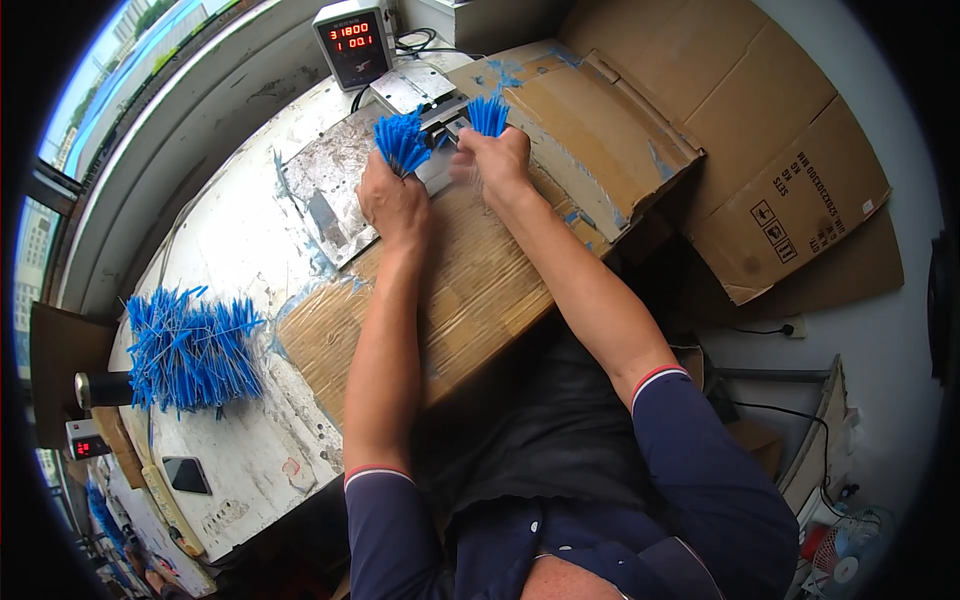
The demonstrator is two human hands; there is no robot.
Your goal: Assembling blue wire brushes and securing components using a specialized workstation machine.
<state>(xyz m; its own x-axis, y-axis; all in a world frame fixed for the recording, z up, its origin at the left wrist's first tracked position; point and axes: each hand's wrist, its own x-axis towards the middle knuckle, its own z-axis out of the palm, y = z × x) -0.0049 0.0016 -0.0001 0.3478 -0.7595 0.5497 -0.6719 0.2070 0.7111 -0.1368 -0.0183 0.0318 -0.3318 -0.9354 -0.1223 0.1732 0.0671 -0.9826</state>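
Note:
My left hand (395,205) is closed round a bunch of thin blue-tipped strands (401,142), their blue ends fanning upward. A second, smaller bunch of blue strands (488,115) stands up from my right hand (495,165), whose thumb and fingers close on it; part of that hand is blurred. Between and just beyond the hands lies a small metal device (442,118), partly hidden by them. The left hand is over the edge of a worn metal plate (335,185). Beneath my forearms is a flattened cardboard sheet (465,300).
A large heap of blue strands (195,352) lies on the white table (260,450) at left, near a phone (187,475). A box with a red digital display (352,48) stands at the back. Cardboard boxes (590,130) line the right side. Another person's hand (155,580) appears at lower left.

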